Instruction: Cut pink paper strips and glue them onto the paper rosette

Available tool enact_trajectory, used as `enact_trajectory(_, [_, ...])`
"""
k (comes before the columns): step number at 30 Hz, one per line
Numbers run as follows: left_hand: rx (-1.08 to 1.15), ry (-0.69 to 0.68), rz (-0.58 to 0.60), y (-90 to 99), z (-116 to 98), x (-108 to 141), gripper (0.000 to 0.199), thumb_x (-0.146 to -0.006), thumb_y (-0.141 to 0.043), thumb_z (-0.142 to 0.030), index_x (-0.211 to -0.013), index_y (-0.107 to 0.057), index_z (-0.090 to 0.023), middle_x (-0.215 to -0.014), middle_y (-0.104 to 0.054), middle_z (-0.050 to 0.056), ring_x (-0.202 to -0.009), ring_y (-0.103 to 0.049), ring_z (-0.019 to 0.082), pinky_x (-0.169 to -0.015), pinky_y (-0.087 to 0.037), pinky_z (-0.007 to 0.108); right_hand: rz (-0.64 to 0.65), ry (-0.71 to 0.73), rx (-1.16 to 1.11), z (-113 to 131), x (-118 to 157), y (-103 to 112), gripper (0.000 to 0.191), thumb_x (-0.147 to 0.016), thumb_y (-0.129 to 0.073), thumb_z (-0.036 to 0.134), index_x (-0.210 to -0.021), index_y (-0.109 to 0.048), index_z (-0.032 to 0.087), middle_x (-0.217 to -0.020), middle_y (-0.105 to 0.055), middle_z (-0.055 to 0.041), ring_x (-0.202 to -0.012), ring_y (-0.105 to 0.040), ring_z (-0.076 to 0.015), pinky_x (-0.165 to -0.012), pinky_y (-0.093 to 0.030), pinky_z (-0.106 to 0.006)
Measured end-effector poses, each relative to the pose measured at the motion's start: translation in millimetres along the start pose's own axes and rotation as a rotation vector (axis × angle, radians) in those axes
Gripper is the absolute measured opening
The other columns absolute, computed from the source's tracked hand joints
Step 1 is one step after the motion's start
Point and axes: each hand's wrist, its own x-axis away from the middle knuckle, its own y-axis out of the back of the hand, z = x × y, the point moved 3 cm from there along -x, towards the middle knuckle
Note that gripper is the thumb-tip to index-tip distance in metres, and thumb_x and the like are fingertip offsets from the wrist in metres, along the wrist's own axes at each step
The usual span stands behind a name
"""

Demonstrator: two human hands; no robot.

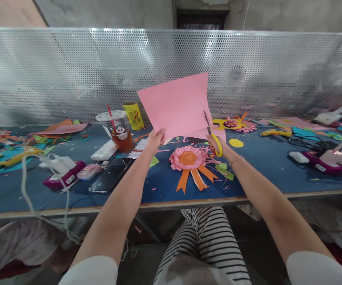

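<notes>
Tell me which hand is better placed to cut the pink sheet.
Probably the right hand: it holds the scissors by the right edge of the sheet, while the left hand grips its lower left.

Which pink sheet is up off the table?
The pink sheet held at its lower-left corner by the left hand, with scissors in the right hand at its right edge. Other pink paper lies on the blue table.

Muted light leaves whitish glare on the metal panel [165,59], with edges stretched and patches pixelated.
</notes>
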Motion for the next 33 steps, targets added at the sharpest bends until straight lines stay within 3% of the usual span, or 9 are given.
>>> enact_trajectory(3, [-0.003,-0.013,0.018,0.5,-1,0,0.022,-0.077,-0.056,-0.032,-0.068,-0.040,-0.019,-0.044,-0.033,-0.009,-0.033,-0.025,0.003,-0.034,-0.019,0.016,0.002,-0.036,-0.041,1,1,-1,0.053,-0.078,-0.042,0.066,-0.050,-0.036,0.021,-0.040,-0.036,0.0020,-0.034,-0.034,-0.0081,-0.034,-0.029,-0.025])
enact_trajectory(11, [-0.041,0.029,0.041,-2.8,-1,2,0.022,-0.078,-0.054,-0.030,-0.067,-0.039,-0.019,-0.042,-0.033,-0.010,-0.033,-0.024,0.002,-0.035,-0.018,0.016,0.140,-0.185,-0.555,-6,-6,-13,0.048,-0.076,-0.051,0.063,-0.059,-0.037,0.020,-0.044,-0.034,0.0066,-0.032,-0.028,-0.0039,-0.030,-0.024,-0.018])
enact_trajectory(15, [-0.019,0.028,0.071,-5.1,-4,3,0.021,-0.078,-0.054,-0.030,-0.068,-0.039,-0.019,-0.042,-0.032,-0.010,-0.033,-0.023,0.002,-0.035,-0.018,0.016,0.147,-0.179,-0.553,-5,-5,-12,0.048,-0.076,-0.049,0.064,-0.060,-0.037,0.020,-0.043,-0.034,0.0069,-0.031,-0.029,-0.0041,-0.029,-0.025,-0.017])
enact_trajectory(22, [-0.040,0.033,0.069,-5.0,-6,4,0.023,-0.078,-0.055,-0.032,-0.067,-0.039,-0.019,-0.043,-0.032,-0.010,-0.033,-0.024,0.002,-0.035,-0.019,0.016,0.014,-0.118,-0.362,4,1,-7,0.052,-0.074,-0.050,0.066,-0.054,-0.036,0.020,-0.041,-0.032,0.0059,-0.031,-0.029,-0.0044,-0.029,-0.024,-0.019])
enact_trajectory(25, [-0.039,0.047,0.074,-3.5,-4,3,0.022,-0.078,-0.054,-0.031,-0.068,-0.039,-0.019,-0.043,-0.033,-0.010,-0.032,-0.024,0.002,-0.035,-0.020,0.016,0.036,-0.144,-0.416,2,0,-7,0.051,-0.074,-0.052,0.065,-0.055,-0.038,0.020,-0.041,-0.032,0.0061,-0.031,-0.029,-0.0041,-0.029,-0.023,-0.018])
enact_trajectory(30, [-0.083,0.096,0.075,-2.8,-1,3,0.022,-0.077,-0.055,-0.028,-0.064,-0.039,-0.018,-0.042,-0.034,-0.009,-0.032,-0.024,0.002,-0.035,-0.017,0.016,0.186,-0.248,-0.530,-11,-6,-11,0.051,-0.076,-0.046,0.067,-0.057,-0.039,0.020,-0.043,-0.036,0.0051,-0.031,-0.029,-0.0051,-0.029,-0.024,-0.020])
enact_trajectory(33, [-0.087,0.112,0.113,-5.5,-1,4,0.021,-0.076,-0.055,-0.027,-0.065,-0.040,-0.018,-0.043,-0.035,-0.009,-0.033,-0.026,0.002,-0.035,-0.019,0.016,0.159,-0.240,-0.555,-14,-8,-10,0.047,-0.077,-0.048,0.064,-0.060,-0.039,0.021,-0.044,-0.037,0.0055,-0.033,-0.030,-0.0053,-0.030,-0.025,-0.019])
